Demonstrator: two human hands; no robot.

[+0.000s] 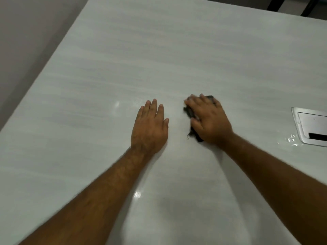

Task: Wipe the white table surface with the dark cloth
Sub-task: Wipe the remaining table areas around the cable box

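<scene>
Presently, the small dark crumpled fabric cloth (190, 113) is found on the white glossy table surface (159, 50), a little right of centre in the head view, almost wholly covered by the right hand (208, 121). The right hand is laid palm-down over it with fingers spread and bent over the bunched fabric; the cloth is pressed to the table rather than lifted. Whether the fingertips are actually curled into the fabric cannot be told, since that hand is blurred. Dark edges of cloth are seen protruding at the thumb side and beyond the fingertips, and a loose thread trails near the wrist.

The left hand (150, 126) is rested flat on the table just beside the cloth, fingers straight and close together, holding nothing; it is judged to serve as a brace.

The cloth is judged light, soft and limp, liable to bunch or slip from under the palm on so smooth a surface; broad downward pressure over its middle is judged the soundest hold.

A rectangular silver metal inset plate (311, 126) is noted at the right edge, with water droplets (290, 139) beside it, not yet wiped
</scene>
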